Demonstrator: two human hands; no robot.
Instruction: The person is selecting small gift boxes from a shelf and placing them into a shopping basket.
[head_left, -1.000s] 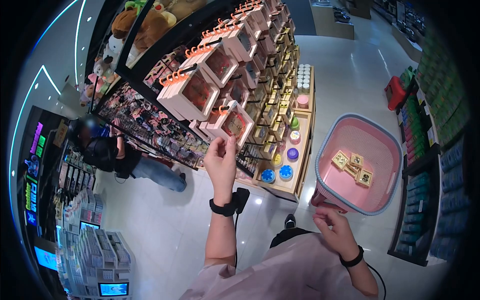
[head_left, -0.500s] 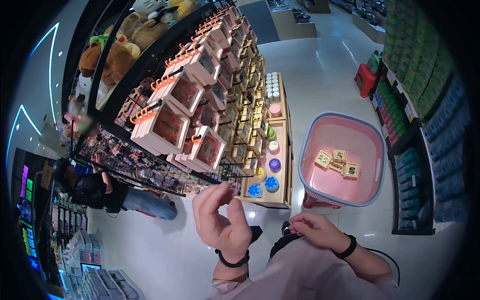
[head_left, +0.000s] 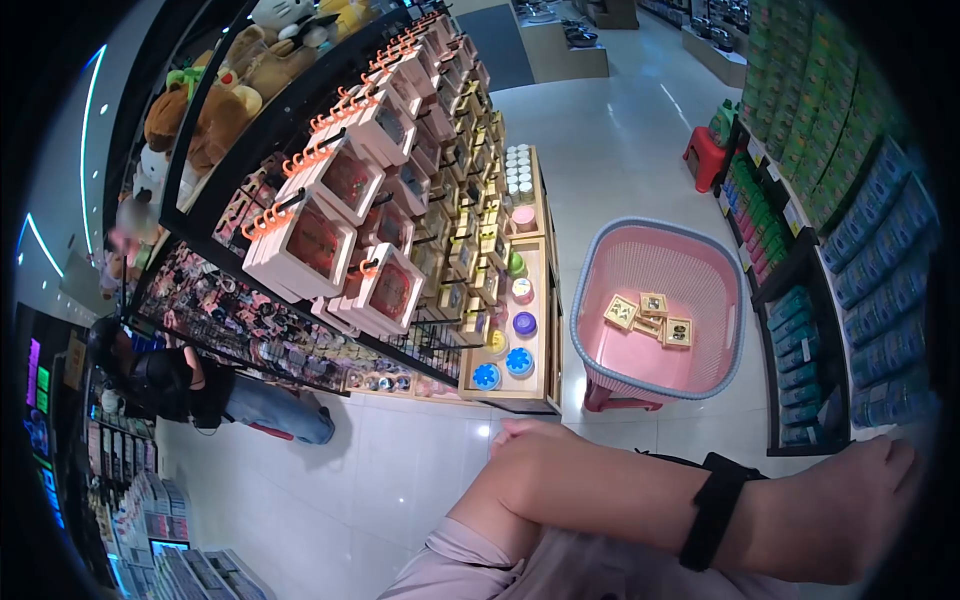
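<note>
My left arm reaches across my body, and my left hand (head_left: pixel 840 510) is at the far right, back of the hand up, fingers curled inward and partly lost in the dark edge. Nothing shows in it. A black wristband (head_left: pixel 715 515) circles that wrist. Of my right hand (head_left: pixel 512 432), only a bit of finger shows beside the bent left elbow; the left arm hides the rest. Ahead stands a pink basket with a grey-blue rim (head_left: pixel 655 225). Several small wood-framed pieces (head_left: pixel 677 333) lie on its bottom, apart from both hands.
Left of the basket, a rack carries pink-framed boxes (head_left: pixel 318 245) on orange-ringed hooks. Lidded jars (head_left: pixel 519 361) stand on its wooden ledge. Shelves of green and blue packs (head_left: pixel 795 330) line the right. A red stool (head_left: pixel 703 160) stands farther back. Another person (head_left: pixel 190 385) is at left.
My left hand has swung from the middle to the far right, crossing over my right arm. My right hand is now mostly covered. The view has shifted slightly; the basket's contents look unchanged.
</note>
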